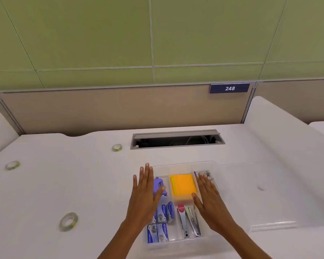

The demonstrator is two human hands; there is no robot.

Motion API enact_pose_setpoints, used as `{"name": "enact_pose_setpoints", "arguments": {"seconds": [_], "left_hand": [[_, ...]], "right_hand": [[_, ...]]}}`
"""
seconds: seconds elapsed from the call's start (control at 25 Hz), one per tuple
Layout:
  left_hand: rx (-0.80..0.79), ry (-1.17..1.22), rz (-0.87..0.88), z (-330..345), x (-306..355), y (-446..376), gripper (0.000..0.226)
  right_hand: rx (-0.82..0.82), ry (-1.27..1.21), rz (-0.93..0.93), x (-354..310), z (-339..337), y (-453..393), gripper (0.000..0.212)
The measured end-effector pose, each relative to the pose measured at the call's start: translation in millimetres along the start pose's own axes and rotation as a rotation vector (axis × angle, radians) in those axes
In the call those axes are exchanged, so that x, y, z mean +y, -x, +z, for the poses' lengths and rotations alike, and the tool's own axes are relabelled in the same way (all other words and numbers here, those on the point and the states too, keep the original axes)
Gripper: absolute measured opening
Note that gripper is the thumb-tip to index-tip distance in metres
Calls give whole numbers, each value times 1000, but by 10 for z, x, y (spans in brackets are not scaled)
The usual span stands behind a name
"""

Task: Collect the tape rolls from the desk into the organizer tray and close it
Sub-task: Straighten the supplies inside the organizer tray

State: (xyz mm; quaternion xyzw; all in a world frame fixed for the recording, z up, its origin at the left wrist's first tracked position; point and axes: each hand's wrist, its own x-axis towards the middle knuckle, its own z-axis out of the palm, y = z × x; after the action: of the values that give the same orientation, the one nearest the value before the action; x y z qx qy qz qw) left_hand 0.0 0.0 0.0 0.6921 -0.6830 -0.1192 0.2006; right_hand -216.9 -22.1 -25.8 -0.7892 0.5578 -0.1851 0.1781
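Observation:
A clear plastic organizer tray (183, 166) sits open on the white desk in front of me. Both my hands hover flat over it, palms down and fingers spread: my left hand (145, 195) over its left side, my right hand (210, 200) over its right side, neither holding anything. Three clear tape rolls lie on the desk to the left: one near me (68, 221), one at the far left (12, 165), one at the back (117, 147). The tray's clear lid (260, 199) lies flat to the right of the tray.
The tray holds a purple item (158, 184), orange sticky notes (182, 185), blue staple boxes (158, 233) and two staplers (189, 221). An open grey cable slot (177, 140) is set into the desk behind the tray. A beige partition with a "248" sign (229, 88) stands at the back.

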Motion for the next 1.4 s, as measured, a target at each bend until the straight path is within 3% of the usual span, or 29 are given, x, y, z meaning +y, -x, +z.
{"name": "enact_pose_setpoints", "arguments": {"seconds": [0.2,0.64,0.72,0.84,1.0,1.12,1.2,1.32,1.4], "left_hand": [[-91,112,-36,287,13,249,108],[-136,-92,-55,428,-27,358,121],[-145,-110,-57,444,-35,363,116],[-155,-111,-72,459,-49,361,89],[-147,-114,-87,480,-70,374,72],[-133,-38,-97,437,-48,382,85],[-116,89,-121,400,-46,405,104],[-25,238,-125,350,-151,495,68],[55,224,-102,289,-345,625,67]], "right_hand": [[-95,135,-22,23,117,93,62],[-150,155,-31,56,171,104,59],[-159,162,-25,51,163,108,71],[-162,147,-18,61,162,117,112],[-150,127,-17,64,177,120,116],[-150,130,-24,73,173,123,116],[-158,136,-27,59,152,119,109],[-153,120,-18,16,130,107,65],[-135,89,-44,-52,135,76,53]]}}
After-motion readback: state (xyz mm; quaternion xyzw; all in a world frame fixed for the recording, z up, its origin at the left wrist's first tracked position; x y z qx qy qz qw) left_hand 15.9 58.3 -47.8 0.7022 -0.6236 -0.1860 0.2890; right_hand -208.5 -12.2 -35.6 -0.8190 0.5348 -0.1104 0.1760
